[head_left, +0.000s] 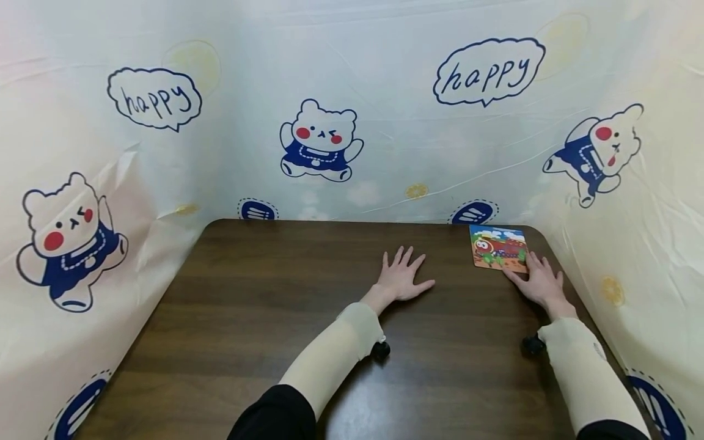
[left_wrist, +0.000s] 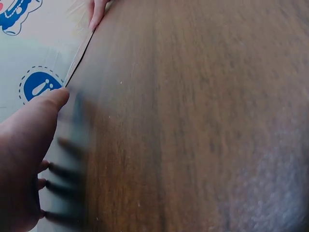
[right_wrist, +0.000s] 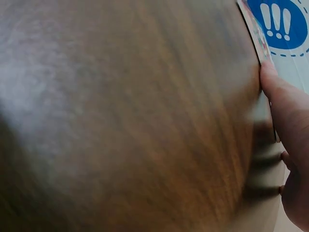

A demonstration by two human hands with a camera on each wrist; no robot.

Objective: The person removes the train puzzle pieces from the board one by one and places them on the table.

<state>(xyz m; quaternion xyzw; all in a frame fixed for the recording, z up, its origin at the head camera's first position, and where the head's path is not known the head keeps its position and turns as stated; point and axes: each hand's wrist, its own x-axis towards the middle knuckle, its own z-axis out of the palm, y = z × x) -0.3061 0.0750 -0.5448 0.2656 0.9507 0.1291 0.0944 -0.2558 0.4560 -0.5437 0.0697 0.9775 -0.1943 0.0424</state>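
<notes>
A flat rectangular card or board (head_left: 497,247) with a bright cartoon picture, a red figure with a large eye under a blue sky, lies at the far right corner of the table. My right hand (head_left: 541,282) touches its near right corner, thumb by the near edge and another finger along the right edge. From the right wrist, the board (right_wrist: 261,41) shows as a thin edge by the thumb. To the left, my left hand (head_left: 400,278) rests palm down with fingers spread, holding nothing and apart from the board.
The brown wooden table (head_left: 247,324) has rounded far corners. Around its back and sides hangs a pale printed sheet (head_left: 385,153) with bears and "happy" bubbles. A small black device (head_left: 381,351) sits under the left cuff, another black device (head_left: 532,345) under the right.
</notes>
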